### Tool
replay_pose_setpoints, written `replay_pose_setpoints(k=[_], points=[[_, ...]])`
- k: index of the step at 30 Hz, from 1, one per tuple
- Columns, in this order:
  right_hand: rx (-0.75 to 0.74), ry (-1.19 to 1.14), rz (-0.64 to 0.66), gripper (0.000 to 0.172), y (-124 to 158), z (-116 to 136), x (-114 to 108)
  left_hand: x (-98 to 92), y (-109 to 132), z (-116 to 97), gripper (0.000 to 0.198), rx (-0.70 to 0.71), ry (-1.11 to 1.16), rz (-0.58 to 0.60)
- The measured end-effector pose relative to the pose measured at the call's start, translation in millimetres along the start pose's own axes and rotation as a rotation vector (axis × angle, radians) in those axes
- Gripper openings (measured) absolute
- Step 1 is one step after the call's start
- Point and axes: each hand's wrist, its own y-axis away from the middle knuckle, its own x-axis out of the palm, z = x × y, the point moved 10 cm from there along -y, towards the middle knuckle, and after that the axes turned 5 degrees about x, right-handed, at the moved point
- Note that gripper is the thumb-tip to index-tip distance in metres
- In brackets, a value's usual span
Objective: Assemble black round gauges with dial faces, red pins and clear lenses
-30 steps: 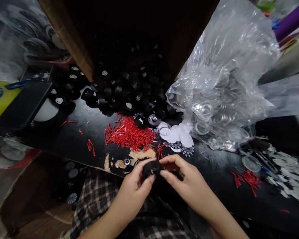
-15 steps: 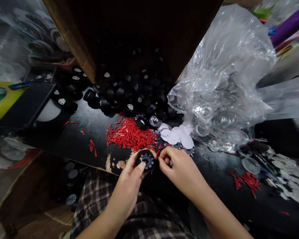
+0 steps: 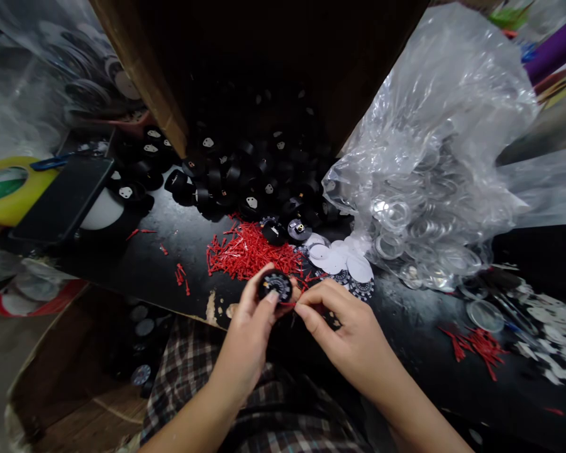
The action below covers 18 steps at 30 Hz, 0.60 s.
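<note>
My left hand (image 3: 251, 318) is closed around a small round black gauge (image 3: 274, 284), its thumb on the numbered dial, which faces up. Beside it, my right hand (image 3: 342, 318) pinches a thin red pointer needle (image 3: 288, 304) between thumb and forefinger. The needle reaches toward the gauge's lower right edge; I cannot tell whether they touch. Just beyond both hands lies a heap of red needles (image 3: 249, 251). Overlapping white discs (image 3: 337, 258) and printed black dials (image 3: 362, 286) lie to the right of that heap.
Many black gauge housings (image 3: 236, 176) fill the back under a dark box. At right stand a plastic bag of clear rings (image 3: 419, 214), a smaller red needle pile (image 3: 483, 346) and white flat pieces (image 3: 547, 327). A phone (image 3: 63, 198) and yellow tape roll (image 3: 33, 201) lie left.
The gauge in my left hand has tilted and risen slightly. My right hand's fingertips have come beside it, and a red needle now shows between them. The whole view has shifted slightly.
</note>
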Motion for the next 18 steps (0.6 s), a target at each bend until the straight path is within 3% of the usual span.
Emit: replay_pose_setpoints(k=[7, 18], points=[[0.030, 0.038, -0.040, 0.015, -2, -1, 1, 15.0, 2, 1, 0.029, 0.107, -0.201, 0.143], [0.042, -0.093, 0.014, 0.015, 1, -3, -1, 18.8, 10, -18, 0.020, 0.175, -0.295, 0.176]])
